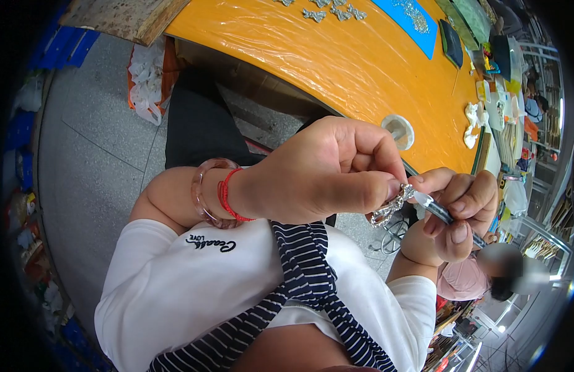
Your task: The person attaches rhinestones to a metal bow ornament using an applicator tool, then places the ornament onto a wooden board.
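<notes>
My left hand (324, 173), with a red cord and a bangle at its wrist, pinches a silver, sparkling openwork ornament (386, 214) between thumb and index finger. Across from it, my right hand (463, 208) has its fingers closed round a slim pen-like tool (439, 211) with a dark shaft and a pale tip. The tip meets or nearly meets the ornament's upper end; I cannot tell whether they touch. Both hands are raised off the table, in front of my chest.
An orange-covered table (287, 56) lies ahead, bearing several silver bow-shaped pieces (339, 12), a blue tray (426, 46) of tiny shiny bits, a small round white container (398, 131) and crumpled tissue (472, 124). A white plastic bag (145, 80) is at the left. Another person (463, 280) sits at the right.
</notes>
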`<state>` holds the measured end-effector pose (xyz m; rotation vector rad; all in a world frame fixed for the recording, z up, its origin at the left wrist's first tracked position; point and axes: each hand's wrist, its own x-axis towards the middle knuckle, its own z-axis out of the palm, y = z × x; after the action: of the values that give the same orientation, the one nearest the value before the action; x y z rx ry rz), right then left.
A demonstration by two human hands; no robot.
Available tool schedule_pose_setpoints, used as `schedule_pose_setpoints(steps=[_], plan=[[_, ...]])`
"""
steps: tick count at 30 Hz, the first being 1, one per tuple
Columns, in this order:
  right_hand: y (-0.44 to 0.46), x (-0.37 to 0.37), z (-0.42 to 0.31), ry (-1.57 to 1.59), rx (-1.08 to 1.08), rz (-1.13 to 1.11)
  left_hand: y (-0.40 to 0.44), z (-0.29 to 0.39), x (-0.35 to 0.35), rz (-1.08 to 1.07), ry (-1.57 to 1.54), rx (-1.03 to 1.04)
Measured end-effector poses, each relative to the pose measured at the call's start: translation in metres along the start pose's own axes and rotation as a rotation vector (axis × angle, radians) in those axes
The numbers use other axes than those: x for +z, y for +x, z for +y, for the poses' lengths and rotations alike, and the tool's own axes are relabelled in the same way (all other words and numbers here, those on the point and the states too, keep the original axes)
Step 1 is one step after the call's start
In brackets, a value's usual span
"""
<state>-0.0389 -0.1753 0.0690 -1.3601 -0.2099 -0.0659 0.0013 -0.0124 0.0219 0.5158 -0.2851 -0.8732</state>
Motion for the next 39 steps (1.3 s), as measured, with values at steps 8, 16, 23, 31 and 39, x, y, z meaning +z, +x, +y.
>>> schedule_pose_setpoints(steps=[8,16,23,31,39], plan=[[0.002,-0.007,-0.002,0.001,0.041,-0.028,0.001,0.001,-0.001,0.011,0.001,-0.018],[0.012,-0.008,0.027,0.07,-0.133,0.031,0.001,0.001,-0.012,0.051,0.09,0.22],[0.009,-0.02,0.047,0.311,-0.162,-0.009,0.0,-0.006,-0.022,0.081,0.379,0.488],[-0.003,-0.005,0.043,0.204,-0.226,0.097,0.001,-0.009,-0.026,0.074,0.733,0.684],[-0.016,0.008,0.051,0.038,-0.391,0.012,0.001,-0.009,-0.023,0.114,0.813,0.677]])
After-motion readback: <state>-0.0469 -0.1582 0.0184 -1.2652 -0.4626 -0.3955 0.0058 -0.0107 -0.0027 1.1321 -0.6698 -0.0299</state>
